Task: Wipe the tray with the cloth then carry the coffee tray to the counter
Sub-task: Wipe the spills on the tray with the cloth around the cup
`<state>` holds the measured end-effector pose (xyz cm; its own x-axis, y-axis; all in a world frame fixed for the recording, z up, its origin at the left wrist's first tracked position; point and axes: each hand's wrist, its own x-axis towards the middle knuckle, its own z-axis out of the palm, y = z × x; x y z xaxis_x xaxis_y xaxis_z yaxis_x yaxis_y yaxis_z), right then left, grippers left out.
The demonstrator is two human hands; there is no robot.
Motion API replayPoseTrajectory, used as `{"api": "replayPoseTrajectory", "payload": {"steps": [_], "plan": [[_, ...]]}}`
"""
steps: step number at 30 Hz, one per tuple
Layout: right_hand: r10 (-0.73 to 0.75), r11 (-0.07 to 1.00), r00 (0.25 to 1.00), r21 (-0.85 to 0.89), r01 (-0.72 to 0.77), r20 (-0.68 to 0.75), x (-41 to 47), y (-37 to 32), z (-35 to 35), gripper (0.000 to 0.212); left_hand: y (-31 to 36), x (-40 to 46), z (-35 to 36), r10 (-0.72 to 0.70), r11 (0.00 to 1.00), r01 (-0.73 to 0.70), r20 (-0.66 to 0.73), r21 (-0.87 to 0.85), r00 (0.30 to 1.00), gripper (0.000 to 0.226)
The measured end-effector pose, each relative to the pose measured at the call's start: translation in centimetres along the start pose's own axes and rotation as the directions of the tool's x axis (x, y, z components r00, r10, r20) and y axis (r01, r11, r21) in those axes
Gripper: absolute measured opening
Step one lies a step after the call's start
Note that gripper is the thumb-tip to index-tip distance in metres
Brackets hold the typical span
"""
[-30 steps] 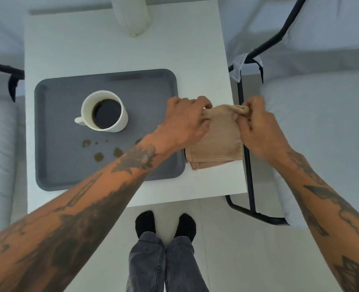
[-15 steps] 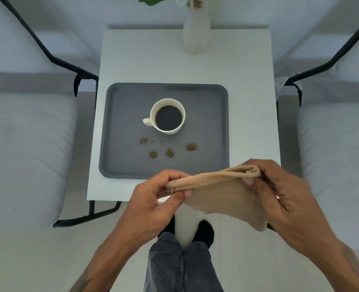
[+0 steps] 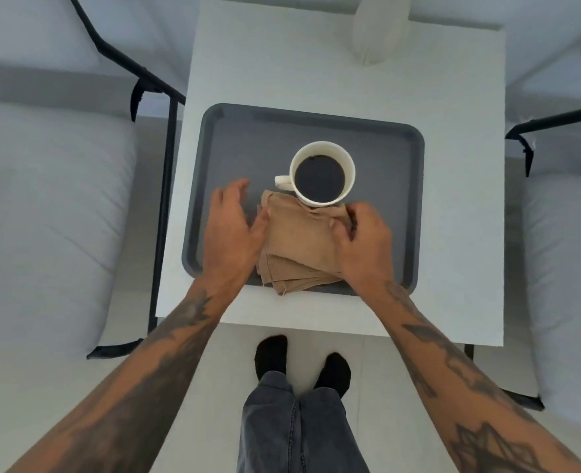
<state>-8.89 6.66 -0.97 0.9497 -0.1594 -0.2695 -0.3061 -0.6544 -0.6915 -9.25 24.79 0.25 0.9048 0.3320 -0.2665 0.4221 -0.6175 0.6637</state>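
A dark grey tray (image 3: 391, 206) lies on a small white table (image 3: 282, 73). A white cup (image 3: 321, 172) of black coffee stands near the tray's middle. A folded tan cloth (image 3: 299, 240) lies on the tray just in front of the cup, covering the spot where brown stains were. My right hand (image 3: 364, 244) pinches the cloth's far right corner. My left hand (image 3: 231, 230) rests at the cloth's left edge with fingers spread, its thumb touching the cloth.
A white vase (image 3: 381, 25) stands at the table's far edge. Grey cushioned seats with black metal frames (image 3: 166, 206) flank the table on both sides. My legs and black socks (image 3: 299, 367) are on the pale floor before the table.
The cloth, held up in the air between both hands half a second ago, now lies on the tray over the stains. My left hand has let go of its edge and opened.
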Motion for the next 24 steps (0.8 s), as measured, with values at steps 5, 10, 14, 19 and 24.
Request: {"api": "replayPoseTrajectory", "payload": {"steps": [5, 10, 14, 19, 24], "plan": [[-0.248, 0.967, 0.941, -0.118, 0.226, -0.229, -0.7, -0.2, -1.0, 0.017, 0.7, -4.6, 2.7, 0.424, 0.902, -0.389, -0.216, 0.186, 0.880, 0.016], [-0.479, 0.830, 0.865, -0.245, 0.501, 0.147, -1.3, 2.2, -1.1, 0.019, -0.9, -6.5, 8.3, 0.440, 0.837, -0.449, 0.104, 0.312, 0.892, 0.041], [-0.466, 0.874, 0.880, -0.200, 0.442, -0.092, 0.8, 0.5, -3.6, 0.035, -1.7, -6.2, 8.7, 0.401, 0.838, -0.431, 0.156, 0.336, 0.903, 0.058], [-0.416, 0.840, 0.799, -0.154, 0.521, 0.435, 6.2, -5.0, -5.2, 0.111, -3.7, -5.6, 7.3, 0.432, 0.759, -0.501, 0.255, 0.415, 0.865, 0.071], [-0.363, 0.753, 0.702, -0.251, 0.609, 0.613, 7.9, -6.1, -3.1, 0.102, -5.6, -4.6, 4.3, 0.421, 0.733, -0.500, 0.270, 0.460, 0.866, 0.072]]}}
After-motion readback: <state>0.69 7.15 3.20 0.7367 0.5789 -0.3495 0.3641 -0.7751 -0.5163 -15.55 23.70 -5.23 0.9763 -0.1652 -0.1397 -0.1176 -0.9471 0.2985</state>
